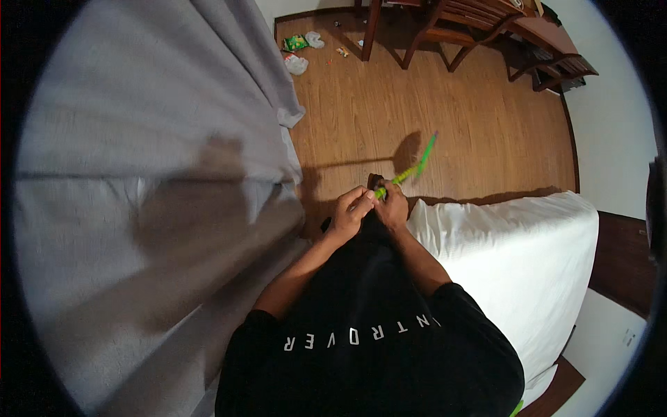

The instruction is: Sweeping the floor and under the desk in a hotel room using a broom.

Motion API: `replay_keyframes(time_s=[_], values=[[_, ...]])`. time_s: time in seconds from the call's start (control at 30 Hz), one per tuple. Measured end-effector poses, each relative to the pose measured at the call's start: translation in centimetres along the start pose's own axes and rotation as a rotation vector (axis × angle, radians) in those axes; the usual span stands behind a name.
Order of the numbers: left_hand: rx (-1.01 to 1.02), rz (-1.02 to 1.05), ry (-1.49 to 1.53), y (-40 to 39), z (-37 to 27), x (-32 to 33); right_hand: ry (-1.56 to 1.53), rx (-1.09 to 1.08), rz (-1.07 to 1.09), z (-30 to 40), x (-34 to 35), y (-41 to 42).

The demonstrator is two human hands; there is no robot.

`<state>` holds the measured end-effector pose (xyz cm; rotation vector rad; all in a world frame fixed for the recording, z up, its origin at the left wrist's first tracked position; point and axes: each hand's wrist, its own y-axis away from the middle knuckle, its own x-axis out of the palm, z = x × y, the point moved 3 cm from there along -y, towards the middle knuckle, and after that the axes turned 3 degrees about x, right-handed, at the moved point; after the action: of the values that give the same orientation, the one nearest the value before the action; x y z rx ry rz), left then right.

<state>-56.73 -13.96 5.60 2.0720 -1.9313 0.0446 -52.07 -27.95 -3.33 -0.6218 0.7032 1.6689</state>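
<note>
Both hands meet in front of the person's black shirt, around a thin yellow-green, rod-like thing (404, 175). My left hand (350, 213) pinches its near end between thumb and fingers. Close against it on the right, my right hand (393, 206) has its fingers curled around the same part. From the hands the thing runs up and to the right, over the wooden floor. A brighter green strip (427, 154) with a purple tip continues from its far end and is slightly blurred; how the two join cannot be told.
A grey curtain (156, 94) hangs along the left. To the right stands a bed with a white sheet (500, 250). Dark wooden chairs (448, 35) are at the top, near a table. A green wrapper (295, 43) and crumpled plastic bags (296, 64) lie on the floor (354, 109).
</note>
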Motion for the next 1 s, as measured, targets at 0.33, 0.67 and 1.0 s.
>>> replay_keyframes(time_s=[0.33,0.67,1.0], values=[[-0.129,0.045,-0.257,-8.5,5.7,4.9,0.240,0.238,0.546,-7.8,-0.1,-6.2],[0.073,0.017,-0.708,-14.5,-3.1,6.1,-0.046,0.077,0.463,-3.8,1.2,-17.0],[-0.048,-0.011,-0.655,-15.8,-4.7,6.5,0.157,-0.034,0.551,-0.7,-1.9,-16.9]])
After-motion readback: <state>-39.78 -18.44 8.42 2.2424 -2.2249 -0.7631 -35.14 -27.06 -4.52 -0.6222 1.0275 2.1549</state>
